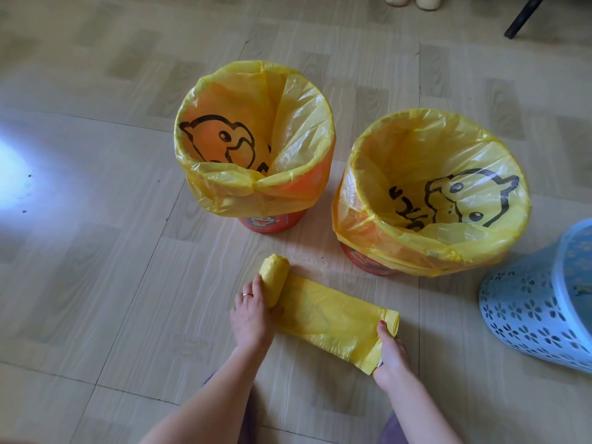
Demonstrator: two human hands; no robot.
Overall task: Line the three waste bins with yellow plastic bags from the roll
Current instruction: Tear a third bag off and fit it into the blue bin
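Two orange bins stand on the floor, each with a yellow duck-print bag folded over its rim: the left bin (272, 221) and the right bin (368, 262). A pale blue perforated bin (525, 315) leans at the right edge with no bag in it. In front of me the yellow bag roll (275, 277) lies on the floor with one flat bag (333, 318) unrolled from it to the right. My left hand (251, 315) holds the roll down. My right hand (392, 350) pinches the free end of the unrolled bag.
The floor is pale wood-pattern vinyl, with a bright glare patch at the left. A dark furniture leg (525, 16) slants at the top right, and pale slippers (413, 0) sit at the top edge.
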